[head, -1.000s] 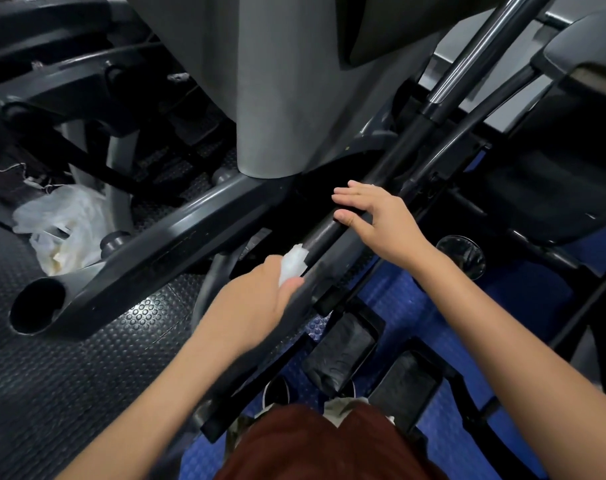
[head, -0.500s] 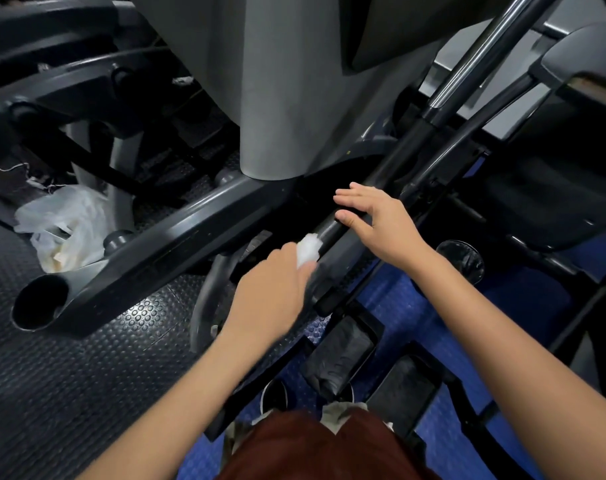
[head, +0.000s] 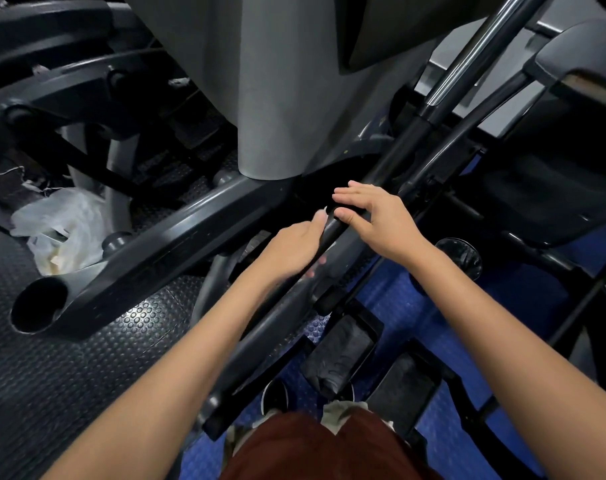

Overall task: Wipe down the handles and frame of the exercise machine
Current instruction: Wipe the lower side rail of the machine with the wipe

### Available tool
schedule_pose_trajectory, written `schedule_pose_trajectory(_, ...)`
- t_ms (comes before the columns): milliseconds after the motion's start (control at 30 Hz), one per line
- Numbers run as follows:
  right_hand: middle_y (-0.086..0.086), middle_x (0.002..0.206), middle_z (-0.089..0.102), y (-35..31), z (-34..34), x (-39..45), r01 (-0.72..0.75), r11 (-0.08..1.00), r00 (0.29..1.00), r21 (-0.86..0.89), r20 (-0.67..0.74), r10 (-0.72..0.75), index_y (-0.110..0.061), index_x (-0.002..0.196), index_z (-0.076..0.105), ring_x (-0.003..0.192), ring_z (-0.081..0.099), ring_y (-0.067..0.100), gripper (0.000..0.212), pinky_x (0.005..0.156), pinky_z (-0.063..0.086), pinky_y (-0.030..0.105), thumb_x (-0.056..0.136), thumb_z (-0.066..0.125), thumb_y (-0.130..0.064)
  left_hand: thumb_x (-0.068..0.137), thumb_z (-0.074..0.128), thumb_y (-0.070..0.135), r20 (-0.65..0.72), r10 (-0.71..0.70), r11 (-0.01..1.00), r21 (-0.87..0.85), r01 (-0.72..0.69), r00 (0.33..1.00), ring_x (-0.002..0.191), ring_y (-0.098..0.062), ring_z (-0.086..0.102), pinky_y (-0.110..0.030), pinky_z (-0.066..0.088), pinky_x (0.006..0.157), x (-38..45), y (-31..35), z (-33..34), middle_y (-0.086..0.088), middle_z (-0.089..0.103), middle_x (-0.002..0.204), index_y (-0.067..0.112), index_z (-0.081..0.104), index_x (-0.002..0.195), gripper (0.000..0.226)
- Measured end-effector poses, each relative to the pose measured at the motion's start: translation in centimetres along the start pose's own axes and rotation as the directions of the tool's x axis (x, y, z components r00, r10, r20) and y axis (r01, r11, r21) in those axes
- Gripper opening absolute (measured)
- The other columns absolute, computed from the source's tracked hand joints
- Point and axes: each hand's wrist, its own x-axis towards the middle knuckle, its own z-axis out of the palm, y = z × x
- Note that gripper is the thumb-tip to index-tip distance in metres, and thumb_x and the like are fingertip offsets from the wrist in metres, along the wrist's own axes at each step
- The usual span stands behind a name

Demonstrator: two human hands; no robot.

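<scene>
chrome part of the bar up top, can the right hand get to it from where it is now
Probably yes. The right hand already rests on the black bar, thumb under it, and the chrome section runs on up the same bar. Nothing visibly crosses that stretch, though it is a long reach upward.

A black padded handle (head: 381, 181) slants up toward a chrome tube (head: 474, 53), beside the machine's grey frame (head: 277, 81).

Left hand (head: 296, 245) grips black handle bar (head: 391, 164), white wipe (head: 326, 213) barely visible at fingers. Right hand (head: 374, 218) rests on bar just beside, at 1 o'clock. Plastic bag (head: 59, 226) on floor at 9 o'clock.
</scene>
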Motion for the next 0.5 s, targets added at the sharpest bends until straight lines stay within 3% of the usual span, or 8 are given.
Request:
schedule_pose_trajectory(67,-0.005,0.136,0.062,0.0,0.0,0.0,0.001,1.0,1.0,-0.008,0.005,-0.001,-0.018,0.129,0.067,0.139,0.042,0.01,0.036,0.119,0.029,0.035,0.096,0.065,-0.033,0.103,0.012,0.06,-0.006,-0.002,1.0,0.019,0.002,1.0,0.074,-0.023,0.073,-0.04,0.051,0.087,-0.7,0.3,-0.2,-0.002,0.076,0.089,0.022,0.063,0.108,0.064)
schedule_pose_trajectory(133,-0.005,0.136,0.062,0.0,0.0,0.0,-0.001,1.0,1.0,0.001,0.002,0.001,-0.018,0.129,0.067,0.139,0.042,0.01,0.036,0.119,0.029,0.035,0.096,0.065,-0.032,0.108,0.017,0.041,-0.048,0.106,0.948,0.306,-0.087,0.993,0.094,-0.034,0.068,-0.049,0.048,0.089,-2.6,-0.5,-0.2,-0.008,0.069,0.109,0.017,0.051,0.114,0.042)
schedule_pose_trajectory(200,-0.005,0.136,0.062,0.1,0.1,0.0,-0.004,1.0,1.0,0.015,-0.005,0.004,-0.017,0.129,0.067,0.139,0.043,0.01,0.036,0.12,0.029,0.035,0.096,0.065,-0.032,0.11,0.021,0.033,-0.103,0.152,0.887,0.454,-0.09,0.983,0.096,-0.039,0.063,-0.05,0.049,0.084,-5.3,-2.1,0.2,-0.011,0.063,0.11,0.014,0.047,0.113,0.032)
schedule_pose_trajectory(300,-0.005,0.136,0.062,0.2,0.2,0.0,-0.007,1.0,1.0,0.028,-0.01,0.007,-0.018,0.129,0.067,0.139,0.043,0.01,0.036,0.12,0.029,0.036,0.096,0.065,-0.032,0.106,0.02,0.045,-0.188,0.175,0.817,0.575,-0.036,0.966,0.084,-0.028,0.065,-0.032,0.041,0.062,-8.3,-4.1,0.8,-0.004,0.061,0.101,0.016,0.048,0.115,0.041)
schedule_pose_trajectory(367,-0.006,0.136,0.062,0.3,0.3,0.0,-0.009,0.999,1.0,0.034,-0.011,0.009,-0.018,0.129,0.068,0.139,0.043,0.01,0.036,0.12,0.029,0.037,0.096,0.065,-0.032,0.104,0.019,0.048,-0.171,0.182,0.722,0.692,-0.014,0.968,0.072,-0.024,0.065,-0.028,0.033,0.052,-8.6,-4.7,1.2,-0.003,0.061,0.093,0.014,0.05,0.116,0.048)
schedule_pose_trajectory(433,-0.005,0.135,0.063,0.4,0.3,0.0,-0.005,0.999,1.0,0.034,-0.015,0.005,-0.018,0.128,0.068,0.139,0.043,0.011,0.035,0.119,0.029,0.038,0.096,0.066,-0.031,0.103,0.017,0.048,-0.151,0.199,0.651,0.759,-0.016,0.968,0.067,-0.023,0.066,-0.028,0.031,0.049,-7.3,-3.8,1.3,-0.004,0.062,0.091,0.011,0.052,0.114,0.052)
schedule_pose_trajectory(500,-0.005,0.134,0.064,0.4,0.3,0.0,-0.001,0.999,1.0,0.037,-0.018,0.001,-0.017,0.127,0.069,0.138,0.044,0.011,0.035,0.119,0.03,0.039,0.095,0.066,-0.03,0.103,0.017,0.048,-0.148,0.258,0.646,0.761,-0.056,0.955,0.078,-0.026,0.069,-0.03,0.034,0.055,-4.9,-2.2,1.8,-0.006,0.063,0.1,0.011,0.048,0.118,0.051)
